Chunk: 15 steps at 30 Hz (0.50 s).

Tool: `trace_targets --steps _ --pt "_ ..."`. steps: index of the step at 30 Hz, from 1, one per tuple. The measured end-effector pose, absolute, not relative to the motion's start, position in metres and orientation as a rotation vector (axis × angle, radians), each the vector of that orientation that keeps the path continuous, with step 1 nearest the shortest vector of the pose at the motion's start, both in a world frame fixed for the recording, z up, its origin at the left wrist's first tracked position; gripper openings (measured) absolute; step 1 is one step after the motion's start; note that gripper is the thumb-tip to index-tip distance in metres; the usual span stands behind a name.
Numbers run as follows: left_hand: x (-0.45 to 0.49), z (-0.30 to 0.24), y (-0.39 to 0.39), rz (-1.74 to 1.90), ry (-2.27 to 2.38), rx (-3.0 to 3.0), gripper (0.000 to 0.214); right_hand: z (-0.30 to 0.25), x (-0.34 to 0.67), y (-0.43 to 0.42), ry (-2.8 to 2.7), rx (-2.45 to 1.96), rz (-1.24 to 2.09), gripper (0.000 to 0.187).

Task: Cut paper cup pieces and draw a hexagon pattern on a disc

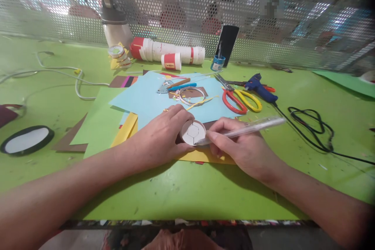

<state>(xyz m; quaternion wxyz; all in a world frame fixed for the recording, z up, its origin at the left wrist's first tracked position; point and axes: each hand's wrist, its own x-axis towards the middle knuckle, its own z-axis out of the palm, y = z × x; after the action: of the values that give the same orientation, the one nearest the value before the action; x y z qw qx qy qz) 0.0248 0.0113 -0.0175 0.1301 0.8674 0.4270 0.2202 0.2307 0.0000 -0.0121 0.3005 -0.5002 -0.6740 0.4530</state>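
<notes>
My left hand (166, 131) is closed around the side of a small paper cup (190, 134), seen end-on. On its round white base a hexagon is drawn in dark lines, with short lines running from it toward the rim. Between the fingers of my right hand (234, 144) is a clear-barrelled pen (253, 126). Its tip rests on the cup's base near the lower rim. Beneath both hands lie sheets of yellow paper (187, 156) and light blue paper (137, 99).
Red-and-yellow-handled scissors (234, 101) and a blue glue gun (260, 88) with a black cable lie right. Behind stand stacked paper cups (175, 50), a red-and-white cup (171, 61), a phone (227, 45) and a blue pot (218, 63). A roll of tape (48, 136) lies left.
</notes>
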Motion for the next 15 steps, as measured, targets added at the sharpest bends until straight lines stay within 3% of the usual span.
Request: trace_targets --steps 15 --pt "0.0264 -0.0148 0.01 0.643 1.203 2.531 0.029 -0.0132 0.2317 0.0012 -1.791 -1.312 1.195 0.018"
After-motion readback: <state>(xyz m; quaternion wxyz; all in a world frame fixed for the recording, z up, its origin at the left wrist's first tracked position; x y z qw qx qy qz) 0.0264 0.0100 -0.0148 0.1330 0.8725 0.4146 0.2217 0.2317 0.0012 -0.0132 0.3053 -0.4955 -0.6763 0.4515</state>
